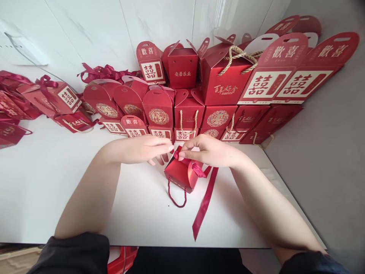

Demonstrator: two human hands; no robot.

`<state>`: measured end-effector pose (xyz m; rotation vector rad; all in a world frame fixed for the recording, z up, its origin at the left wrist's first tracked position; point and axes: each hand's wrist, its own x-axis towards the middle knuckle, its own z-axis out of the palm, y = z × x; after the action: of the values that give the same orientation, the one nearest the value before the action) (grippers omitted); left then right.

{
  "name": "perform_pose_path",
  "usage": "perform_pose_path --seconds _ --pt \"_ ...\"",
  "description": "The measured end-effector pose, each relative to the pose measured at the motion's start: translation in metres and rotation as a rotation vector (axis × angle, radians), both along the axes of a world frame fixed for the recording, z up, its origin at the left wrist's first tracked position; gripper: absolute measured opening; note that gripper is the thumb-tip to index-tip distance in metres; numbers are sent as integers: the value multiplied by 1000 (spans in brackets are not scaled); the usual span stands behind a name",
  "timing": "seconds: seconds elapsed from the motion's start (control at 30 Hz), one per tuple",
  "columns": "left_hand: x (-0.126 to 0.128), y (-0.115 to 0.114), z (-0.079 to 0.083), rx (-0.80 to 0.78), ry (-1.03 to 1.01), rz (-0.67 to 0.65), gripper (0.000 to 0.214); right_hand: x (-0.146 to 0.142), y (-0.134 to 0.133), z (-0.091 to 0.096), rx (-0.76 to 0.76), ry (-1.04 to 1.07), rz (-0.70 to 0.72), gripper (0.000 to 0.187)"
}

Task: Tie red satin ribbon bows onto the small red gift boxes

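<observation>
A small red gift box (180, 174) with a red cord handle stands on the white table (51, 190), in front of me. My left hand (148, 149) and my right hand (207, 150) meet just above its top, fingers pinched on a dark red ribbon (204, 201). The ribbon loops over the box top, and one long tail runs down across the table toward me. A second short tail lies by my right wrist.
Many red gift boxes and bags (222, 82) with gold and white labels are stacked along the white wall behind. More boxes with ribbons (57, 99) lie at the far left. The table's right edge (291, 190) drops to a grey floor.
</observation>
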<state>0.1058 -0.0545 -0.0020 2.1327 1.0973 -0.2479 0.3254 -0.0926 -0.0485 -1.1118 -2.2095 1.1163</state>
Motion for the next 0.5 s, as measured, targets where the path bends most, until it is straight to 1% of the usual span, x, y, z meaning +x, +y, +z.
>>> perform_pose_path --seconds 0.03,0.17,0.23,0.3,0.37,0.43,0.5 --pt "1 1 -1 11 -7 -16 35 0 0 0 3 -8 -1 26" --pt "5 4 -3 140 -28 -143 20 -1 -2 1 24 -42 29 23" --pt "3 5 0 169 -32 -152 19 1 -3 3 31 -75 48 23" --pt "-6 9 4 205 10 -110 20 5 -4 5 32 -130 58 28" --pt "-21 15 8 247 83 -32 22 12 -6 8 33 -191 70 32" --pt "-40 25 10 273 155 40 22 21 -7 13 53 -234 73 31" --pt "-61 36 9 309 191 128 19 30 -10 19 74 -257 48 28"
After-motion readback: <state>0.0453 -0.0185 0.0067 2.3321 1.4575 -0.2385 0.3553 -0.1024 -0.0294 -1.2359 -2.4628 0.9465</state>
